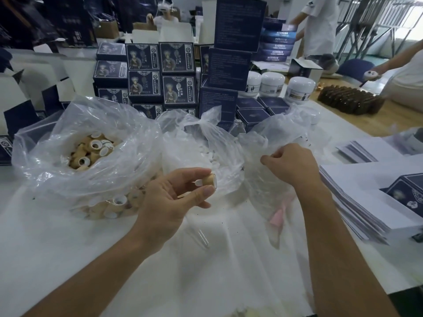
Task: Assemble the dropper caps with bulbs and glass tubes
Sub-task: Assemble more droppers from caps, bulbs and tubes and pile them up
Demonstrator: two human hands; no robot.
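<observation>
Head view: left hand [174,197] pinches dropper cap [209,180]; right hand [290,167] grips plastic bag [272,143].

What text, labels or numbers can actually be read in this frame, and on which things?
None can be read.
Dark blue boxes: printed figure and columns of characters, too blurred.
Tall blue box: blocks of small print, too small.
White jars: labels too small.
Flat box on the stacked sheets at the right: emblem, blurred.
Cap in the left hand: no text visible.
</observation>
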